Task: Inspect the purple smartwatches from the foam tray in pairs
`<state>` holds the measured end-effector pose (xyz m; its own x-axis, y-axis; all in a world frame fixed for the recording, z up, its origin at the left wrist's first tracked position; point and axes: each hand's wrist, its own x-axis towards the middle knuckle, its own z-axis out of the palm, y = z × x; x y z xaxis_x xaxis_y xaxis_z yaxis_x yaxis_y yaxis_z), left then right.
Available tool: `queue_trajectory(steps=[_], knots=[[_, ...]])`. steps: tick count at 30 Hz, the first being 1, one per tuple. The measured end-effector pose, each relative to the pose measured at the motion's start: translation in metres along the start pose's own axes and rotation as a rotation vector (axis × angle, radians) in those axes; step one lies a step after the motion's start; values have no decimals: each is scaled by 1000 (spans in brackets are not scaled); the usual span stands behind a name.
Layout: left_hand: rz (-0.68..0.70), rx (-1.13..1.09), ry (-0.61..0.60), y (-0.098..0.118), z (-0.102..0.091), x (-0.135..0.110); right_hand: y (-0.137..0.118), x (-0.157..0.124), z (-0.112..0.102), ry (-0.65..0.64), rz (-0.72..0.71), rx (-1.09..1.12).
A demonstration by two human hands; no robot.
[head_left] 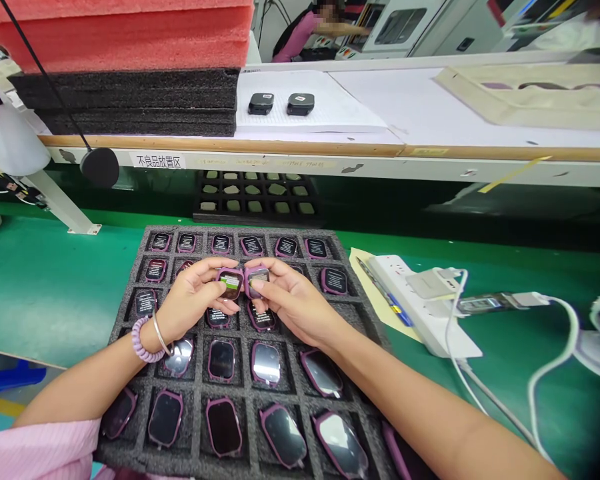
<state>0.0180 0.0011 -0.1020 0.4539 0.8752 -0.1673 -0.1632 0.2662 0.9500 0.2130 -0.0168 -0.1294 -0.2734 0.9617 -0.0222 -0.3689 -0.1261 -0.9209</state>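
My left hand (pixel 199 291) grips a purple-framed smartwatch body (pixel 231 283), its thumb on the screen, which shows a patch of green. Beside it my right hand (pixel 286 293) pinches a second purple smartwatch body (pixel 257 279), the thumb across its face. The two watches are held side by side, edges close together. Below both hands lies a dark grey foam tray (pixel 198 417) with square pockets. Several more purple watch bodies sit in it: those in the far rows show white text, while the near ones, such as this watch (pixel 223 427), have dark screens.
A white power strip (pixel 420 303) with plugged-in chargers and cables stands at the right, near a blue pen (pixel 399 312). Two black watch bodies (pixel 301 103) rest on the shelf (pixel 360 137) ahead. Red foam (pixel 130 33) is stacked at left. Another person (pixel 305 33) works beyond.
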Motion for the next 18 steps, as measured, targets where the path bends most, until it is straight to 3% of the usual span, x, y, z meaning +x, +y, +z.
queue_trajectory(steps=[18], knots=[[38,48,17,-3,-2,2,1,-1,-2,-36,-16,5]])
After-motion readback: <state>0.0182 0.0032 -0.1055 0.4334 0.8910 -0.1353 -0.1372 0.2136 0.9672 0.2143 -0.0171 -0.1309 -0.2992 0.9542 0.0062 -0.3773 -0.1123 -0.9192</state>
